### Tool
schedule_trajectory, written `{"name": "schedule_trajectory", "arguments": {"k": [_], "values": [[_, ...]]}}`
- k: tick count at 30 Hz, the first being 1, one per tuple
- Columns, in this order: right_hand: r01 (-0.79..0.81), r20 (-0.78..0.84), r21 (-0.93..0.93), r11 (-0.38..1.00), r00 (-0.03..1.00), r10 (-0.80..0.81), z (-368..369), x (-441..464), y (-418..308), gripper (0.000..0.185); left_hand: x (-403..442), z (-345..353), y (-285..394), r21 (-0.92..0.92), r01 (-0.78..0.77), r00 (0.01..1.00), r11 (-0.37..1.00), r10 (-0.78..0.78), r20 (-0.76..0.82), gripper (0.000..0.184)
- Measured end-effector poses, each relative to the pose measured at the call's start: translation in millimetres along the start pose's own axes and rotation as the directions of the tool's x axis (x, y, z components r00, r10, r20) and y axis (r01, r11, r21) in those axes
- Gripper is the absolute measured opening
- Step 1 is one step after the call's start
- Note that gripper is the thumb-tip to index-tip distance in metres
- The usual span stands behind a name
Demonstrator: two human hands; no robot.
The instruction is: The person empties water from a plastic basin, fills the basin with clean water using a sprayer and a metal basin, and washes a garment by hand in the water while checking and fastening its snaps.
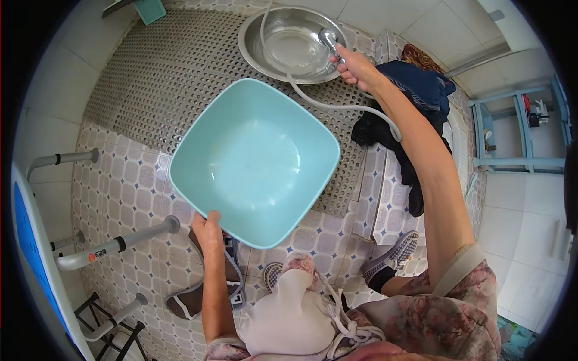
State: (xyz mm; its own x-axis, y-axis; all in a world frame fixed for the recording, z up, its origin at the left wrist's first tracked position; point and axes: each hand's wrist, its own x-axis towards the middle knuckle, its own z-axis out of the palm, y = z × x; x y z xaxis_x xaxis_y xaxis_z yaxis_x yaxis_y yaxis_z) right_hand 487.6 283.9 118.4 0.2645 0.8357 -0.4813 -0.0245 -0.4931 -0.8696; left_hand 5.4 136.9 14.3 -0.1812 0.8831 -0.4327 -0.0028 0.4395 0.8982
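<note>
My left hand (209, 233) grips the near rim of a light blue plastic basin (253, 156), thumb over the edge. The basin is tilted so I look down into its bare inside. Out to the far right, my right hand (358, 69) is closed round the handle of a chrome shower head (328, 40). The shower head is over the right side of a round steel basin (248, 45), which seems to have some water in it. A pale hose (325, 107) curves from my right arm, and another stretch crosses the steel basin.
Dark clothes (415, 84) are heaped on a tiled ledge (391, 192) at the right. A perforated grey mat (150, 66) covers the far floor. Metal legs (135, 236) of a stand are at the left. Sandals (186, 301) lie near my left arm. A blue shelf (506, 123) stands right.
</note>
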Motion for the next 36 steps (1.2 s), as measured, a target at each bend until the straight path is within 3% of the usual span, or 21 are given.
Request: {"name": "schedule_trajectory", "arguments": {"k": [2, 4, 7, 10, 14, 16, 17, 19, 20, 21, 22, 25, 28, 29, 31, 34, 36], "values": [[-0.017, -0.042, -0.103, 0.995, 0.999, 0.012, -2.2, 9.3, 6.4, 0.049, -6.0, 7.9, -2.3, -0.037, 0.003, 0.998, 0.999, 0.000, 0.069, 0.020], [-0.023, -0.076, -0.216, 0.976, 0.997, 0.007, -5.5, 21.8, 16.9, 0.049, -17.8, 19.3, 8.5, -0.008, 0.097, 0.988, 0.995, -0.095, 0.125, 0.022], [0.028, -0.015, -0.561, 0.827, 0.999, -0.044, -18.3, 44.5, 28.1, 0.055, -28.4, 30.0, 21.6, 0.009, 0.161, 0.970, 0.987, -0.160, 0.184, 0.028], [0.072, -0.087, -0.935, 0.348, 0.903, -0.421, -19.6, 55.6, 43.6, 0.065, -27.0, 28.6, 26.3, 0.077, 0.178, 0.961, 0.981, -0.190, 0.201, 0.031], [0.005, -0.124, -0.931, 0.365, 0.936, -0.330, -23.5, 54.1, 35.8, 0.068, -19.2, 17.6, 34.6, 0.254, 0.158, 0.966, 0.954, -0.202, 0.159, 0.042], [0.040, -0.073, -0.943, 0.331, 0.944, -0.321, -26.1, 53.1, 33.4, 0.063, -20.0, 16.5, 38.1, 0.325, -0.099, 0.995, 0.941, 0.094, 0.032, 0.050], [0.000, -0.083, -0.928, 0.372, 0.975, -0.207, -28.6, 54.4, 28.8, 0.062, -21.5, 16.4, 40.7, 0.371, -0.218, 0.970, 0.903, 0.244, -0.023, 0.055], [-0.093, -0.090, -0.894, 0.439, 0.996, 0.027, -31.5, 54.3, 13.9, 0.060, -25.0, 18.5, 55.8, 0.536, -0.414, 0.846, 0.736, 0.528, -0.072, 0.062], [-0.080, -0.097, -0.904, 0.420, 0.995, -0.021, -30.5, 51.2, 13.6, 0.056, -26.6, 21.1, 66.2, 0.614, -0.484, 0.752, 0.623, 0.655, -0.072, 0.065], [-0.069, -0.104, -0.914, 0.400, 0.992, -0.068, -28.1, 46.2, 15.1, 0.051, -28.6, 27.0, 77.9, 0.629, -0.538, 0.667, 0.561, 0.740, -0.089, 0.054], [-0.056, -0.108, -0.924, 0.378, 0.987, -0.117, -26.3, 43.7, 14.9, 0.047, -27.7, 29.5, 84.4, 0.524, -0.581, 0.721, 0.623, 0.692, -0.023, 0.050], [0.233, 0.238, -0.971, -0.051, 0.932, -0.273, -36.7, 70.4, 34.8, 0.036, -23.1, 43.1, 94.8, 0.225, -0.600, 0.800, 0.768, 0.574, 0.174, 0.032], [0.090, 0.090, -0.996, 0.012, 0.985, 0.149, -9.2, 43.4, -2.9, 0.027, -24.6, 72.6, 112.1, 0.157, -0.592, 0.777, 0.791, 0.507, 0.374, 0.029], [0.028, 0.084, -0.961, 0.274, 0.977, 0.194, -4.6, 41.1, -9.6, 0.023, -26.6, 83.6, 118.9, 0.159, -0.646, 0.731, 0.746, 0.546, 0.408, 0.029], [-0.130, 0.109, -0.690, 0.712, 0.954, 0.280, 2.8, 35.8, -20.0, 0.016, -31.2, 106.6, 129.9, 0.155, -0.746, 0.631, 0.648, 0.612, 0.477, 0.029], [-0.147, 0.201, -0.277, 0.949, 0.957, 0.207, 17.4, 23.4, -38.0, 0.013, -31.2, 142.4, 138.8, 0.071, -0.786, 0.531, 0.614, 0.611, 0.588, 0.031], [-0.185, 0.307, 0.075, 0.980, 0.939, 0.154, 32.0, 15.3, -36.2, 0.018, -20.7, 171.7, 138.6, 0.092, -0.566, 0.674, 0.819, 0.396, 0.624, 0.043]]}}
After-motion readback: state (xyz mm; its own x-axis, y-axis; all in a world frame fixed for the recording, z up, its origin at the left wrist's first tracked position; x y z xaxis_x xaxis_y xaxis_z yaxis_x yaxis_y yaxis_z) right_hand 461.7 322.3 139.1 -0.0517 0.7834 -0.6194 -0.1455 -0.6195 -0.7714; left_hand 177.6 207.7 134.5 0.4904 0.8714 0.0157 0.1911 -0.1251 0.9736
